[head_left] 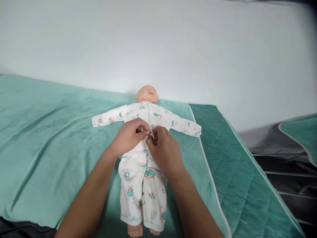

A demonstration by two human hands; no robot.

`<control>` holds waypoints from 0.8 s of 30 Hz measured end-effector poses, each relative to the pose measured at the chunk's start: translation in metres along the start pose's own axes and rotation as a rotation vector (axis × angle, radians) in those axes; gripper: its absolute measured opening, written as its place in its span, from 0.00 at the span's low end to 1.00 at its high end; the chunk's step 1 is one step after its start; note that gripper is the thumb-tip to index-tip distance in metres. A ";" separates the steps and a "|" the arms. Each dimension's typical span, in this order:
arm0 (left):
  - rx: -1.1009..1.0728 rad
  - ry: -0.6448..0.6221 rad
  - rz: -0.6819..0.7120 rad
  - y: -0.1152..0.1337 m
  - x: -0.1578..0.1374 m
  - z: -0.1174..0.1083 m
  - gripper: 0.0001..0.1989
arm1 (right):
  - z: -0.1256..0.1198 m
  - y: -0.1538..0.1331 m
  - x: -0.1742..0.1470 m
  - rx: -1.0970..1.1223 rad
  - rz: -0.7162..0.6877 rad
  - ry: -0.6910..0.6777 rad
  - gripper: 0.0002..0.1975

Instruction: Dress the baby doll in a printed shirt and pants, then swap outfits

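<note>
A baby doll (147, 94) lies on its back on a green blanket, its sleeves spread wide and its bare feet toward me. It wears a white printed baby shirt (162, 114) and matching printed pants (131, 185). My left hand (132, 134) is closed at the middle of the shirt front, thumb and index finger pinching the cloth near the front opening. Close beside it, my right hand (164, 145) also pinches the shirt's front edge, fingers curled. Whatever fastening lies between the fingertips is too small and covered to make out.
The light green blanket (49, 138) spreads to the left under the doll. A darker quilted pad (237, 172) lies on the right. Behind stands a white wall (158, 43). Metal bars (287, 173) and another green cloth (300, 132) show at the far right.
</note>
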State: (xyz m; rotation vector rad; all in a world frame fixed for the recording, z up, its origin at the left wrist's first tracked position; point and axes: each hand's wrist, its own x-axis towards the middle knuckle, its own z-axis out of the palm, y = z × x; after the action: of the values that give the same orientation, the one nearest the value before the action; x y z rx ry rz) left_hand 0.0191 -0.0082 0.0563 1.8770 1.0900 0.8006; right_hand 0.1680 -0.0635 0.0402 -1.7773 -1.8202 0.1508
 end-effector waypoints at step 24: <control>-0.457 -0.097 -0.078 0.003 -0.004 -0.001 0.08 | -0.016 0.024 0.008 0.761 0.064 -0.229 0.18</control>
State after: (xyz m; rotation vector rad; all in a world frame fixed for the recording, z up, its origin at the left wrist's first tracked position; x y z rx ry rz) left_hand 0.0177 -0.0127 0.0586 1.4642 0.8296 0.8241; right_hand 0.1971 -0.0581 0.0449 -1.2954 -1.5420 0.9653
